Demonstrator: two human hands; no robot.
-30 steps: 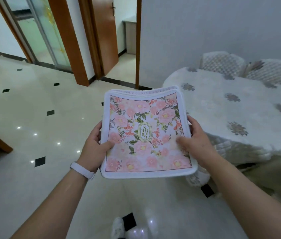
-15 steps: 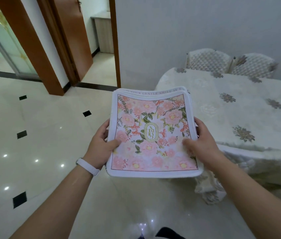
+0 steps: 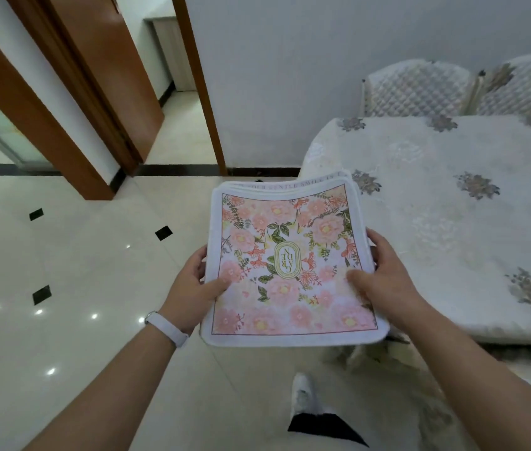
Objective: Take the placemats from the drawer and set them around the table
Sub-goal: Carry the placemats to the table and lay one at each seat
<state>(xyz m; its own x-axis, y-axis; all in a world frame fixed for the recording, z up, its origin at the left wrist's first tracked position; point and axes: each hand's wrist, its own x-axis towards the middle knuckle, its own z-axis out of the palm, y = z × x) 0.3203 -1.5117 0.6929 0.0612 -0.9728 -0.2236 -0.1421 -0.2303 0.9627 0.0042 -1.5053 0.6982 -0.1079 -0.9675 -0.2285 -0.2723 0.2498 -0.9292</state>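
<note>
Your left hand (image 3: 189, 289) and right hand (image 3: 388, 283) hold the stack of placemats (image 3: 290, 271) by its side edges, fingers (image 3: 377, 244) clamped on it, thumbs on top. The stack is off the floor, floral side up, just beside the cloth-covered bench (image 3: 453, 229).

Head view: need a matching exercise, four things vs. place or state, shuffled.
Things:
1. placemat stack
2. wristband
3. table
4. chairs

Place or state:
a. on the left wrist
b. beyond the table, by the wall
c. held between left hand and right hand, thumbs on top
d. covered by a white cloth with flower motifs

Pairs: 1-c, 2-a, 3-d, 4-b
</note>
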